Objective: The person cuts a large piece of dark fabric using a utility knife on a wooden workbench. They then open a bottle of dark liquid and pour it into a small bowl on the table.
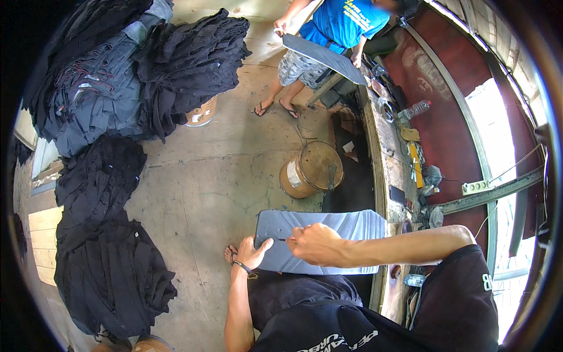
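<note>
A flat grey panel (358, 224) with chevron-like creases and clipped corners lies across my lap, its right end on the edge of the workbench. My left hand (252, 253) grips the panel's left edge, thumb on top and fingers partly hidden beneath. Over the panel, my right hand (315, 243) is closed in a fist around a small tool with a thin dark tip (282, 239). That tip points left toward my left thumb; most of the tool is hidden in my fingers. A few small dark marks show on the panel near it.
Large piles of black and grey fabric pieces (111, 252) line the left. A brown drum (316, 167) stands ahead. On the right, the cluttered workbench (394, 158) holds a plastic bottle (415, 110) and a dark phone (397, 194). Beyond, another person in blue holds a similar panel (325, 56).
</note>
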{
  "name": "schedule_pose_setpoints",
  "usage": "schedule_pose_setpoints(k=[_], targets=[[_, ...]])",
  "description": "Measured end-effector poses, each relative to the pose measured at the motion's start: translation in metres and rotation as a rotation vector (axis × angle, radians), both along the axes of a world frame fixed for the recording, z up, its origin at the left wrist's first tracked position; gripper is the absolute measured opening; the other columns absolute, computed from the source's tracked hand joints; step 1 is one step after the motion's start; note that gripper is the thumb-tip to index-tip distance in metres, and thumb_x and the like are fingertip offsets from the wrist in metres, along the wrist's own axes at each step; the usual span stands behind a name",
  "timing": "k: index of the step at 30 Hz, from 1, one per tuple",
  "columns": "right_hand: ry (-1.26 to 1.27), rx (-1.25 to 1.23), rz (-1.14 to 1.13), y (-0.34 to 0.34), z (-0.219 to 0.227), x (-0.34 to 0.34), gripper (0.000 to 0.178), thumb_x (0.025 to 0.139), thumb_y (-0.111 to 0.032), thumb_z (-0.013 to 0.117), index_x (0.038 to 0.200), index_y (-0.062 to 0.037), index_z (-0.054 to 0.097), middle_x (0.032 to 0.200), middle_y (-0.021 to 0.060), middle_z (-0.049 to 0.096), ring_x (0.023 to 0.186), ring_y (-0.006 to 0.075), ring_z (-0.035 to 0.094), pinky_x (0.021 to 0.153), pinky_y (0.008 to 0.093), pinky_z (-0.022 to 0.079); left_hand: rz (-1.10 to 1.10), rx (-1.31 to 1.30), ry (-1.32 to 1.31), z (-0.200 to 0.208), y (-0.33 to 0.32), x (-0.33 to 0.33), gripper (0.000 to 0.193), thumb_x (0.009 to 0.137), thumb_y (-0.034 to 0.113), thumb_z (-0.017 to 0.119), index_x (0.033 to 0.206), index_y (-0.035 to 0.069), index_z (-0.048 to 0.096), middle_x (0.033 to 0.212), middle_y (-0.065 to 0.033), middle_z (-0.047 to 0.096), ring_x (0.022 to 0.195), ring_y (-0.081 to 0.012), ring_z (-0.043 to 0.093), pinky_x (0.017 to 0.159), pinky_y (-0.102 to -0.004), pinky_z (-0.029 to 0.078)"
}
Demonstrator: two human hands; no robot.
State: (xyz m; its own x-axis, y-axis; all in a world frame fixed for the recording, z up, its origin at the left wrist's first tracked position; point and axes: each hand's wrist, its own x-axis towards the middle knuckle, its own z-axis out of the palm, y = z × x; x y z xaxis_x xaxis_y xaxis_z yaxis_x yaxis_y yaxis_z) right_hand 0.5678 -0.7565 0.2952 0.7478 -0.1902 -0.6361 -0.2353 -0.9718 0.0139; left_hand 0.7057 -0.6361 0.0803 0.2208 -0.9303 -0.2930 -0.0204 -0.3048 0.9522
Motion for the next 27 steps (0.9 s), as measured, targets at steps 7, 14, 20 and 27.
schedule_pose_setpoints(k=[7,14,20,27], targets=[[0.245,0.460,-1.094,-0.014,0.003,0.011,0.033,0.111,-0.028,0.048,0.126,-0.0093,0.071,0.105,0.0251,0.076,0.090,0.0417,0.076,0.072,0.0498,0.061,-0.003,0.062,-0.043,0.003,0.002,-0.004,0.063,0.092,0.056,0.075,0.085,-0.007,0.072,0.081,-0.0267,0.073,0.081,-0.0427,0.073,0.075,-0.0499,0.054],[0.144,0.042,0.075,-0.002,-0.007,0.009,0.029,0.108,-0.022,0.052,0.126,-0.0110,0.072,0.106,0.0249,0.075,0.084,0.0380,0.077,0.066,0.0466,0.061,0.022,-0.038,-0.038,-0.004,0.002,-0.004,0.060,0.092,0.054,0.075,0.090,-0.006,0.072,0.077,-0.0239,0.072,0.077,-0.0400,0.073,0.074,-0.0478,0.054],[0.064,0.339,-0.728,-0.015,-0.019,0.004,0.028,0.107,-0.025,0.057,0.127,-0.0151,0.073,0.103,0.0230,0.076,0.087,0.0349,0.078,0.068,0.0475,0.061,0.005,0.034,-0.095,-0.013,0.006,-0.008,0.059,0.093,0.055,0.074,0.095,-0.004,0.073,0.079,-0.0184,0.073,0.077,-0.0304,0.071,0.075,-0.0448,0.054],[0.095,0.113,-0.150,-0.005,0.005,0.009,0.028,0.107,-0.028,0.057,0.121,-0.0114,0.075,0.105,0.0214,0.076,0.100,0.0363,0.076,0.081,0.0493,0.062,-0.022,-0.029,-0.014,-0.006,0.001,-0.002,0.061,0.093,0.056,0.074,0.091,-0.005,0.073,0.083,-0.0253,0.074,0.084,-0.0416,0.073,0.077,-0.0496,0.055]])
